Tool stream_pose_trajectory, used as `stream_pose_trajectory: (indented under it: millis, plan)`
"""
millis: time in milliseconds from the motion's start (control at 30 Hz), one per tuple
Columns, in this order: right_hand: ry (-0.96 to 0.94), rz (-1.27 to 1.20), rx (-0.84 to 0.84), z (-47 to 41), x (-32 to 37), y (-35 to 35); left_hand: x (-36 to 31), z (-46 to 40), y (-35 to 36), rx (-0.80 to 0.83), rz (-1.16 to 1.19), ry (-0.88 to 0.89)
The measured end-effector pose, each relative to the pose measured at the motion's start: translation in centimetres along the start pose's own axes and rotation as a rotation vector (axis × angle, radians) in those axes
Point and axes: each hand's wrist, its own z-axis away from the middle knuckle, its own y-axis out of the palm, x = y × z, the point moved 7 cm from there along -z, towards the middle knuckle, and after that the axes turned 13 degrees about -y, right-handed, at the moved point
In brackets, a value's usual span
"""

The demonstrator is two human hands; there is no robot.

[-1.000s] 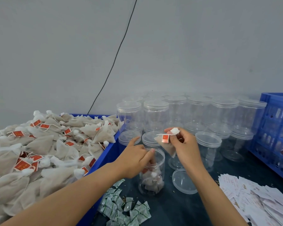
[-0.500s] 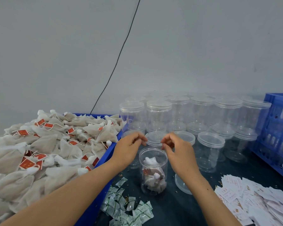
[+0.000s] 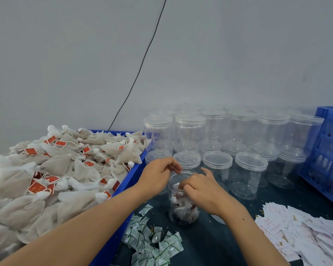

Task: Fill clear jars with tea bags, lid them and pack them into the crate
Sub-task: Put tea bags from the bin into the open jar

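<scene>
The open jar [image 3: 183, 200] is standing on the counter [image 3: 215, 244], part-filled. The right hand [image 3: 201, 191] is curling its fingers into the mouth, apparently pressing tea bags; the left hand [image 3: 159, 174] is pinching the rim. Pushing hard risks tipping it.

Packing wkshop; bulk tea bags [image 3: 69, 166]; jar stacks [image 3: 238, 135]

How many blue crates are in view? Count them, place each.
2. The left crate holds the tea bags; the right crate stands at the right edge, partly cut off.
</scene>
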Motion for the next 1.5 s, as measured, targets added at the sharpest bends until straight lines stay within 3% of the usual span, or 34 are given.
stream_pose_trajectory:
  millis: [133,267,333,433,500,800,1000,1233,1400,1500]
  plan:
    - [0.002,0.029,-0.006,0.0,0.3,0.0,0.0,0.1,0.1,0.003,0.002,0.008]
    - [-0.031,-0.073,-0.131,0.4,0.3,-1.2,0.7,-0.2,-1.1,-0.099,-0.020,-0.064]
    - [-0.060,-0.156,-0.238,0.8,-0.1,-2.4,1.3,-0.3,-0.9,-0.062,-0.232,-0.117]
    - [-0.060,-0.322,-0.389,1.7,-0.9,-4.2,2.2,0.0,0.5,0.069,-0.784,-0.171]
    - [-0.044,-0.373,-0.424,2.3,-1.5,-4.7,3.2,0.3,1.6,0.178,-1.022,-0.207]
    - [0.024,-0.446,-0.533,3.9,-4.6,-6.1,7.2,0.7,2.8,0.422,-1.242,-0.414]
    - [0.045,-0.463,-0.572,5.1,-5.9,-7.2,6.8,0.4,2.8,0.388,-1.130,-0.421]
    - [0.110,-0.483,-0.561,5.9,-7.6,-7.2,3.7,-0.4,-0.3,0.136,-0.596,-0.342]
    - [0.149,-0.497,-0.536,6.4,-8.8,-6.9,0.5,0.1,-3.7,-0.236,-0.433,-0.103]
    - [0.177,-0.477,-0.506,6.6,-9.4,-6.8,-1.1,0.9,-3.6,-0.311,-0.401,0.063]
